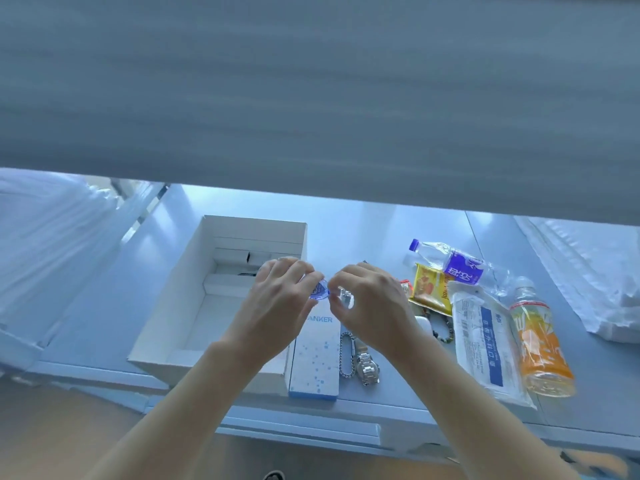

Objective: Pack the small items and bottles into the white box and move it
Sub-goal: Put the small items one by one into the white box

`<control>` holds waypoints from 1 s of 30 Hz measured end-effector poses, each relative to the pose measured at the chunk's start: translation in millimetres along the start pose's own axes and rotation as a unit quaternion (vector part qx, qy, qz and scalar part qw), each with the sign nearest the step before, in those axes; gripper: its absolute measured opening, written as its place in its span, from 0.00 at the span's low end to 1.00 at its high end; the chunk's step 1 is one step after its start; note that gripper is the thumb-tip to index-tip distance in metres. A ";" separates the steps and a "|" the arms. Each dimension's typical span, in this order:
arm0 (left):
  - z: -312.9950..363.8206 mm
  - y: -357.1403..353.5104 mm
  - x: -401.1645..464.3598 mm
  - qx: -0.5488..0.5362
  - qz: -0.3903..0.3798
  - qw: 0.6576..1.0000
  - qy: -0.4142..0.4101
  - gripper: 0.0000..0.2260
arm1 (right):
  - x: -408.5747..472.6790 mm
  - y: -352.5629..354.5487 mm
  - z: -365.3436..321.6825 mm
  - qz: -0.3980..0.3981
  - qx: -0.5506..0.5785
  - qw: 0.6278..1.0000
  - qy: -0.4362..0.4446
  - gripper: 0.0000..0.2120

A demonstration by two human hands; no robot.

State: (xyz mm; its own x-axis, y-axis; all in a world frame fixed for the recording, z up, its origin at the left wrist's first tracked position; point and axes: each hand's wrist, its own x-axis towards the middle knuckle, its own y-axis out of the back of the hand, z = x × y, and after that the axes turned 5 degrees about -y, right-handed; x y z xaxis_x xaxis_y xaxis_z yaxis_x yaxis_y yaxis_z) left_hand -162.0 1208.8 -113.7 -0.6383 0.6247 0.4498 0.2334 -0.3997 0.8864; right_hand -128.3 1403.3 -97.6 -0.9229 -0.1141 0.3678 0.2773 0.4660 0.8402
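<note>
The open white box (pixel 162 317) sits on the table at left-centre, with white inner dividers at its far end. Above its right wall, my left hand (pixel 277 306) pinches a small blue item (pixel 319 292). My right hand (pixel 370 306) pinches a small clear item (pixel 344 296) right beside it. To the right lie a clear bottle with a purple label (pixel 457 263), an orange drink bottle (pixel 540 341), a yellow snack packet (pixel 431 289) and a white mask packet (pixel 485 341). A light-blue Anker carton (pixel 317 362), a chain bracelet (pixel 346 355), a wristwatch (pixel 367 367) and a beaded bracelet (pixel 445 330) lie close by.
A grey panel (pixel 311 98) hangs over the far part of the table and fills the upper view. White foam wrap lies at the right edge (pixel 595 278) and at the far left (pixel 45 244). The table's front edge (pixel 311 424) runs just beneath my forearms.
</note>
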 end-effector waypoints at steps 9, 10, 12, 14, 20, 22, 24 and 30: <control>-56.1 27.3 -41.9 -0.021 0.039 0.995 0.084 0.21 | 49.6 -39.0 -59.5 -0.069 0.022 0.995 0.063 0.09; -60.1 29.8 -44.9 -0.030 0.040 0.994 0.093 0.23 | 53.5 -43.4 -64.2 -0.074 0.023 0.995 0.070 0.09; -69.3 34.6 -51.1 -0.040 0.045 0.992 0.107 0.26 | 59.7 -53.7 -75.1 -0.084 0.020 0.993 0.083 0.09; -78.8 38.2 -56.4 -0.037 0.043 0.992 0.112 0.26 | 64.5 -63.2 -84.4 -0.091 0.024 0.992 0.088 0.10; -105.1 45.8 -68.4 -0.022 0.025 0.995 0.099 0.21 | 79.1 -85.2 -102.1 -0.115 0.043 0.988 0.092 0.09; -113.5 47.3 -71.4 -0.018 0.015 0.995 0.095 0.21 | 83.0 -92.0 -106.4 -0.114 0.045 0.988 0.098 0.08; -121.1 48.0 -75.0 -0.014 0.008 0.995 0.094 0.21 | 85.2 -97.0 -108.3 -0.109 0.048 0.988 0.103 0.07; -143.6 46.1 -88.6 0.008 -0.015 0.989 0.147 0.20 | 96.9 -114.4 -106.7 -0.136 -0.004 0.987 0.088 0.05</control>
State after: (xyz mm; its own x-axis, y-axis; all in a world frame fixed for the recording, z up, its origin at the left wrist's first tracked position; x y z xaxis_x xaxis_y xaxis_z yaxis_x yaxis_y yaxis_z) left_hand -200.0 1038.7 -128.3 -0.8300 0.4141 0.3736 0.2211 -0.3707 0.9020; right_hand -221.0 1245.3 -115.6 -0.9030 -0.3850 0.1907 0.0279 0.3903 0.9203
